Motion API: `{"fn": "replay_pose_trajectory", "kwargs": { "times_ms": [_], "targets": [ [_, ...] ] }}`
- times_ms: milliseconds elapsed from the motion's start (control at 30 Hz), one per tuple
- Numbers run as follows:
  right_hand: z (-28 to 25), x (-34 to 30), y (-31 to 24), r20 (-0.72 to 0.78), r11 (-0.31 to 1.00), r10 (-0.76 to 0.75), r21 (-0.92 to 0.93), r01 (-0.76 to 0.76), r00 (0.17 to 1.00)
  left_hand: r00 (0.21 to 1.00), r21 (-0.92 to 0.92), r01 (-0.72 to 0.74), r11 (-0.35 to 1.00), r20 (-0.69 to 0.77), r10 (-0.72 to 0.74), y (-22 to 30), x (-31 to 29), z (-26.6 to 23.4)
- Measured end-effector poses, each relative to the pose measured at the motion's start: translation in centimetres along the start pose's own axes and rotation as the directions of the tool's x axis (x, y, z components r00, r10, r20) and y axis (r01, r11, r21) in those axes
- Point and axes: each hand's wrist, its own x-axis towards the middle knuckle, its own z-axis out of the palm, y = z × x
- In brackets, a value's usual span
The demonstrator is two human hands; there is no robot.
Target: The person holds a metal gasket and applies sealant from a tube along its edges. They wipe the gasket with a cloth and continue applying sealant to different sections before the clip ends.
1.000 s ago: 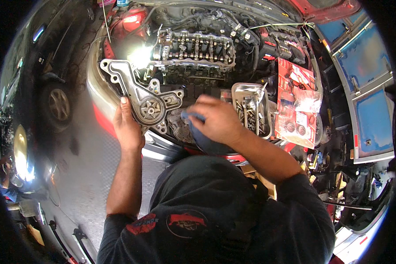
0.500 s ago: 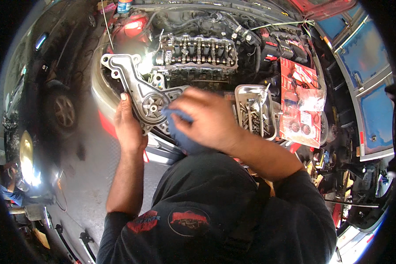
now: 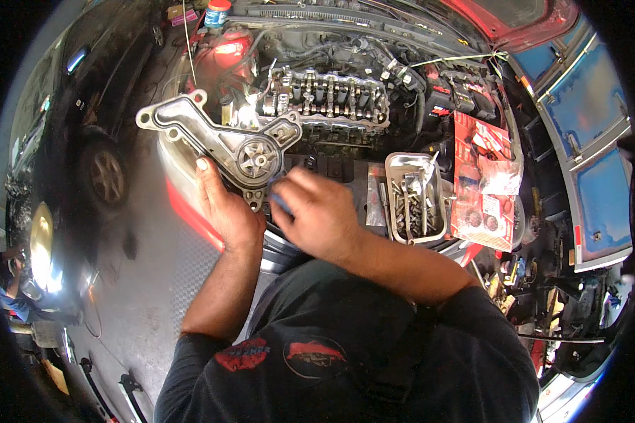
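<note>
My left hand point(image 3: 227, 210) grips a cast-metal water pump housing point(image 3: 219, 137) from below, thumb along its left edge. The housing is tilted, with its grooved face and round vaned wheel point(image 3: 258, 161) turned up toward me. At its lower right edge, my right hand point(image 3: 317, 215) is closed on a blue cloth point(image 3: 281, 200), of which only a small part shows between the fingers. That hand is smeared by motion, and whether the cloth touches the metal cannot be made out.
Beyond the housing lies an open engine with its exposed valve train point(image 3: 331, 95). A metal tray point(image 3: 444, 224) of bolts and tools stands to the right, beside red-printed packaging point(image 3: 473, 197). A battery point(image 3: 466, 95) sits farther back. A dark car point(image 3: 85, 127) stands on the left.
The housing has turned and shifted in my left hand, so its long arm points more to the left. My right hand has moved down off its face, and less of the cloth shows.
</note>
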Motion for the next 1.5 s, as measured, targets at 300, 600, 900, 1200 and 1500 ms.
{"fn": "replay_pose_trajectory", "kwargs": {
  "times_ms": [300,600,900,1200,1500],
  "targets": [
    [-4.1,6.8,0.1,-0.074,0.996,-0.032,0.083,0.038,0.997,0.973,0.192,0.212,0.958,0.047,-0.225,-0.4,-0.4,-3.5],
    [0.6,10.8,-1.2,0.404,0.949,-0.122,-0.219,0.226,0.907,0.905,0.516,0.025,0.856,0.351,-0.238,1.1,0.5,-7.2],
    [2.6,13.6,-0.1,0.194,0.891,-0.284,-0.309,0.334,0.939,0.832,0.662,0.004,0.750,0.413,-0.370,3.4,3.3,-9.3],
    [-1.1,2.1,10.9,0.002,0.884,0.449,-0.144,-0.444,0.894,0.875,0.469,0.395,0.790,0.069,-0.479,4.6,6.6,-13.5],
    [8.9,-10.7,9.1,0.059,0.810,0.537,-0.313,-0.496,0.841,0.776,0.466,0.543,0.698,0.039,-0.630,1.8,6.3,-13.0]
  ]
}}
